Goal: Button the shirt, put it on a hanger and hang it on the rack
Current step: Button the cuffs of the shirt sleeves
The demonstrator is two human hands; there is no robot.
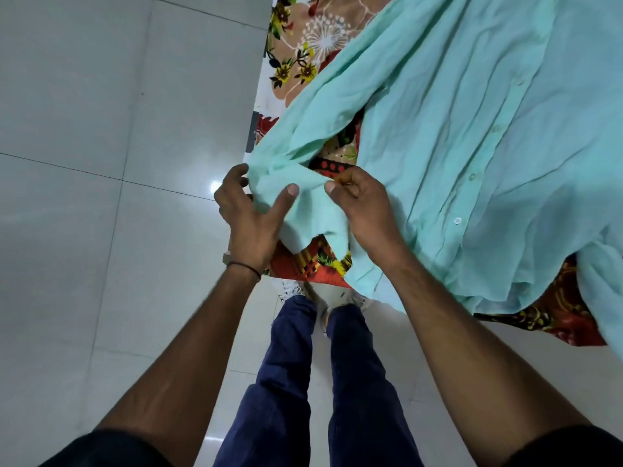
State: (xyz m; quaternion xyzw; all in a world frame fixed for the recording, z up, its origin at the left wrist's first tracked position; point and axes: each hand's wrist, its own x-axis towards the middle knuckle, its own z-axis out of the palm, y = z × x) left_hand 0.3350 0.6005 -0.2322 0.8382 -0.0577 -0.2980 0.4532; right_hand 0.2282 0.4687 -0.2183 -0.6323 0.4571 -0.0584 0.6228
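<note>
A mint-green shirt (472,136) lies spread on a bed with a flowered sheet (303,45), its front placket with small buttons running down the right side. One clear button (457,220) shows near the hem. The end of a sleeve hangs over the bed's corner in front of me. My left hand (251,214) grips that sleeve end from the left, thumb on top of the cloth. My right hand (362,203) pinches the same sleeve end from the right, fingers curled on the fabric. No hanger or rack is in view.
Glossy pale floor tiles (101,163) fill the left half of the view. The bed's corner, covered in red and yellow patterned cloth (303,264), sits just in front of my legs and white shoes (293,291).
</note>
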